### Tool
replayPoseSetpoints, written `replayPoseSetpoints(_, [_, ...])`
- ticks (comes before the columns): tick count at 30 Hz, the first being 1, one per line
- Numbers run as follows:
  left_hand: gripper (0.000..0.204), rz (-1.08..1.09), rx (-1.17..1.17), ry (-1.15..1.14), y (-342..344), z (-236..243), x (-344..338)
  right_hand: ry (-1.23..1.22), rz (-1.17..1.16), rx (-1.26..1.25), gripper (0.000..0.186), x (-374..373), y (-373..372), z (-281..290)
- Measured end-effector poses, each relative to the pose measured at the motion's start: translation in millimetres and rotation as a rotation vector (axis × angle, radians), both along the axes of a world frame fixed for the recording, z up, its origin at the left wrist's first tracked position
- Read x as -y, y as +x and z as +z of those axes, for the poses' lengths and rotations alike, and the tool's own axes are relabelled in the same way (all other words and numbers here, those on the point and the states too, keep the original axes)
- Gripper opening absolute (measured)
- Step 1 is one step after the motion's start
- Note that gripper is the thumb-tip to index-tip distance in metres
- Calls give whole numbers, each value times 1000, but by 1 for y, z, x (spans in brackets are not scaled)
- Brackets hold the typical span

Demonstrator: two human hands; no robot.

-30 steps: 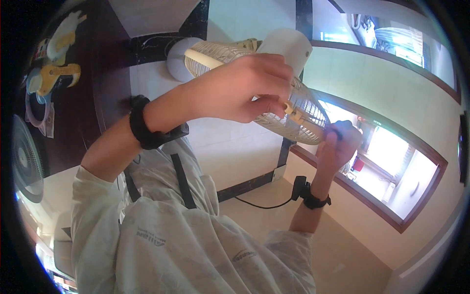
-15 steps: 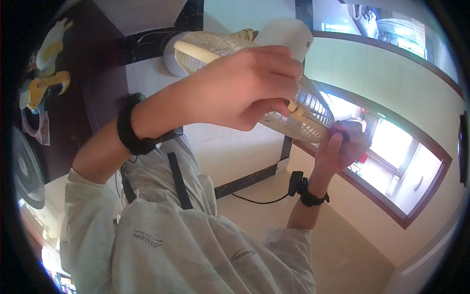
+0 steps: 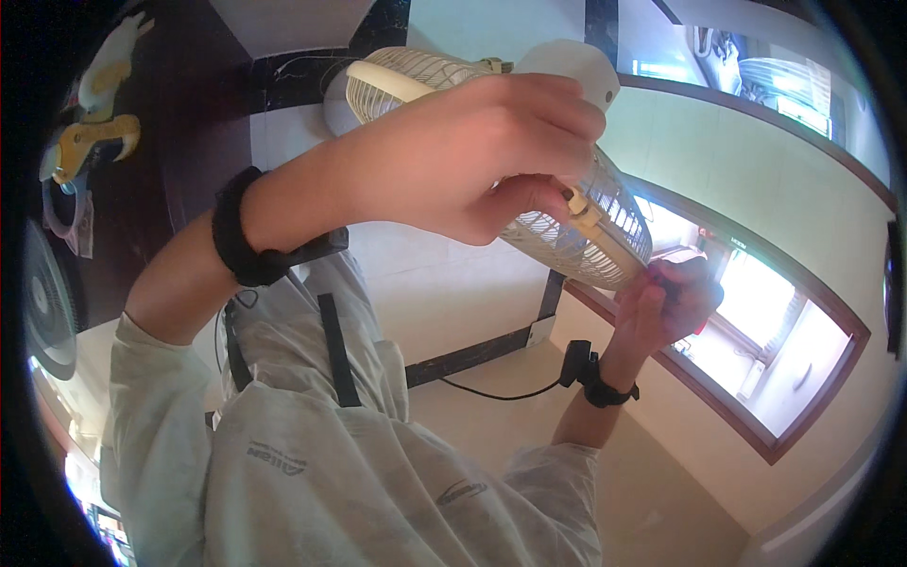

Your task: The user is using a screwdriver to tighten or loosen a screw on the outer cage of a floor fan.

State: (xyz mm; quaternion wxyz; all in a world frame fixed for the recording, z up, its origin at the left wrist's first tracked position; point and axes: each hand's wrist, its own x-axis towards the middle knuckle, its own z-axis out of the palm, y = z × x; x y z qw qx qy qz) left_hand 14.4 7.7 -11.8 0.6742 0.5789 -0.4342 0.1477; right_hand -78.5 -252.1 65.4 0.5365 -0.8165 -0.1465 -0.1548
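A cream-coloured fan (image 3: 576, 255) with a wire cage is tilted in front of me, its white rounded motor housing (image 3: 572, 74) behind my left hand. My left hand (image 3: 515, 156) reaches across the cage, thumb and fingers closed at its rim beside a small yellowish clip (image 3: 578, 201). Its fingertips are partly hidden. At the lower right end of the rim, my right hand (image 3: 673, 300) is closed round a dark purplish thing with a bit of red showing below the fingers. Most of that thing is covered, so its kind does not show.
To the left, a yellow-and-black gun-shaped tool (image 3: 94, 146) lies on a dark brown surface (image 3: 198, 132). A round grey grille (image 3: 52, 302) stands at the left edge. A brown-framed opening (image 3: 789, 435) is at right. A black cable (image 3: 496, 395) hangs near my right wrist.
Both hands and the fan sit slightly farther right in the picture, and the background has shifted a little too. Each hand keeps nearly the same pose at the fan's rim.
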Motion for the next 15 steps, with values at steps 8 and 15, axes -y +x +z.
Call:
replayPoseSetpoints(8, [24,8,12,5,-1,4,2,-30,-47,141,39,6,-1,-8])
replayPoseSetpoints(15, [24,8,17,16,-1,0,-1,-408,-146,197,31,-11,7,2])
